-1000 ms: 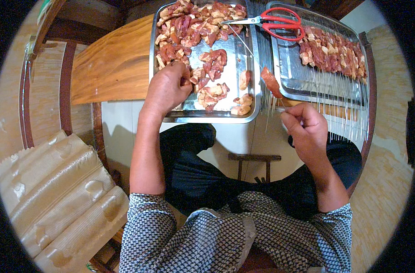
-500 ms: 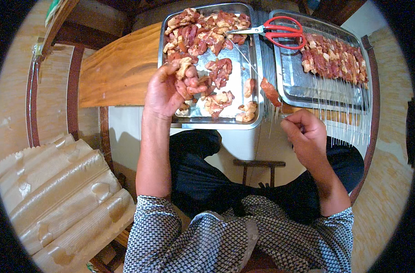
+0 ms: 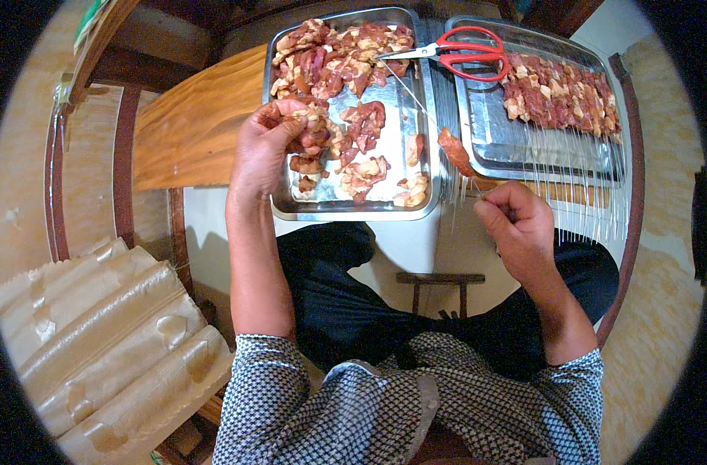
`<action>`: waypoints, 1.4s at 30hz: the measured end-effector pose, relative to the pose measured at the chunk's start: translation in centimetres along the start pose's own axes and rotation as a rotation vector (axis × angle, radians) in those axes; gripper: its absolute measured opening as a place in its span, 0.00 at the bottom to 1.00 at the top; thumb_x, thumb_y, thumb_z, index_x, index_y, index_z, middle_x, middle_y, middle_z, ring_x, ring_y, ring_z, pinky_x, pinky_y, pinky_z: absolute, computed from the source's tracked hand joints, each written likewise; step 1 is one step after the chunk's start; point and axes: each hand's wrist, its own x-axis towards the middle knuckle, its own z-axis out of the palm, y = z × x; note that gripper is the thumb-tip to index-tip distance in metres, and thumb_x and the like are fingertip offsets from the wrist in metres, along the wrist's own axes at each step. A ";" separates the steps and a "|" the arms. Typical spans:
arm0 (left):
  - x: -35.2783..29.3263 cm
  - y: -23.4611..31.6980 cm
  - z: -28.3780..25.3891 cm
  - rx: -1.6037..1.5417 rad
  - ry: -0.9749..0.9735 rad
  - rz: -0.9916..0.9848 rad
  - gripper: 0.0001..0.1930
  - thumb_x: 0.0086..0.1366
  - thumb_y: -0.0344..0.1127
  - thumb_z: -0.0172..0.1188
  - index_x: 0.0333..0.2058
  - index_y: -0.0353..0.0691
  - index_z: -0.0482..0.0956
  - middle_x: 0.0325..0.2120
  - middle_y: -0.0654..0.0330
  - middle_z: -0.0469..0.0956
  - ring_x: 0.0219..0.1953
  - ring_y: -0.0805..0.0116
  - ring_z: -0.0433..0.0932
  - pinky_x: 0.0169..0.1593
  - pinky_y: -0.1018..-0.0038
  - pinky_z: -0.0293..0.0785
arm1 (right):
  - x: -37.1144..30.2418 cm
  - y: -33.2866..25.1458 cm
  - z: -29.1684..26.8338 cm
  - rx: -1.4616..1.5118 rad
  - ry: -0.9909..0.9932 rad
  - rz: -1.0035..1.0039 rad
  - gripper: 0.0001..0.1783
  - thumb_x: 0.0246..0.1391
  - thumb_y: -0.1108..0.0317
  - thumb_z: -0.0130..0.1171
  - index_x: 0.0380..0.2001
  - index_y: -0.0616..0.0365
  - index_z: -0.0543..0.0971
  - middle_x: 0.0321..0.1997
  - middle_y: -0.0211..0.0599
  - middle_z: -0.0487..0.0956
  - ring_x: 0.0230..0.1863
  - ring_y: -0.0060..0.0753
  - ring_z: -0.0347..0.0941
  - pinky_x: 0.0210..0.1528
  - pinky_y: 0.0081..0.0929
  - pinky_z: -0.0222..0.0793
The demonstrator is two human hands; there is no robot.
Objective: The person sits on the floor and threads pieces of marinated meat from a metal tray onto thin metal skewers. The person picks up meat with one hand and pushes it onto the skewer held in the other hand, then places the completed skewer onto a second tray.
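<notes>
While both hands are occupied, the entry runs as follows. Item one: a thin, straight, silver-coloured skewer [image 3: 411, 94], held above the gap between the trays, its upper end over the left-hand one; threaded on it, a single flat, elongated piece of red-brown meat [image 3: 455, 153], nearer the lower end. Long axis: diagonal, free end pointing up and to the left, toward the blades of the red-handled metal scissors [image 3: 437, 50]; whether it touches them cannot be told. The meat lies lengthwise along the same line. Right hand [image 3: 517, 225]: fingers pinched narrow on the skewer's lower end. Item two: a moist handful of red and pale raw meat pieces [image 3: 313, 133], in the left hand [image 3: 262, 151], fingers curled around it, thumb on top, above the near left part of a rectangular silver metal tray [image 3: 404, 112] with further loose pieces. Handling, as judged: skewer light, slender, liable to flex or roll, best gripped at the bare lower end, clear of the point; meat soft, limp, slippery, better cupped or pinched by its thicker part. Adjacent: a bundle of bare thin skewers [image 3: 448, 101] between the trays; a second silver metal tray [image 3: 489, 116] bearing a row of meat-loaded skewers [image 3: 562, 97], bare ends toward the person; a glossy orange-brown wooden tabletop [image 3: 190, 116] beneath.
</notes>
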 end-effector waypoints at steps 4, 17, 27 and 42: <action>-0.7 0.7 1.5 -0.004 -0.002 -0.013 0.05 0.63 0.27 0.49 0.34 0.34 0.74 0.20 0.58 0.75 0.20 0.72 0.73 0.25 0.79 0.72 | 0.1 0.4 -0.4 -0.028 0.031 -0.003 0.06 0.46 0.71 0.62 0.25 0.62 0.75 0.22 0.29 0.74 0.25 0.17 0.69 0.29 0.19 0.67; -1.0 -0.4 2.9 0.297 -0.161 -0.035 0.06 0.58 0.28 0.58 0.35 0.36 0.76 0.27 0.63 0.76 0.27 0.75 0.73 0.31 0.78 0.71 | 0.3 0.0 -1.1 -0.038 0.062 -0.033 0.06 0.46 0.71 0.62 0.25 0.61 0.76 0.22 0.31 0.75 0.26 0.19 0.70 0.30 0.20 0.67; -2.4 -1.6 8.0 1.148 -0.511 0.387 0.13 0.55 0.24 0.52 0.39 0.39 0.78 0.36 0.55 0.78 0.39 0.59 0.77 0.42 0.70 0.72 | 0.0 -0.2 -1.5 0.072 0.049 -0.025 0.06 0.48 0.71 0.61 0.26 0.62 0.76 0.22 0.28 0.75 0.25 0.15 0.68 0.29 0.17 0.66; -2.5 2.1 3.4 0.633 0.082 0.161 0.09 0.57 0.24 0.57 0.38 0.35 0.76 0.29 0.61 0.79 0.28 0.73 0.75 0.31 0.77 0.72 | -0.3 0.0 -1.8 0.082 0.056 -0.043 0.05 0.47 0.73 0.61 0.25 0.62 0.75 0.21 0.29 0.74 0.25 0.15 0.68 0.27 0.17 0.65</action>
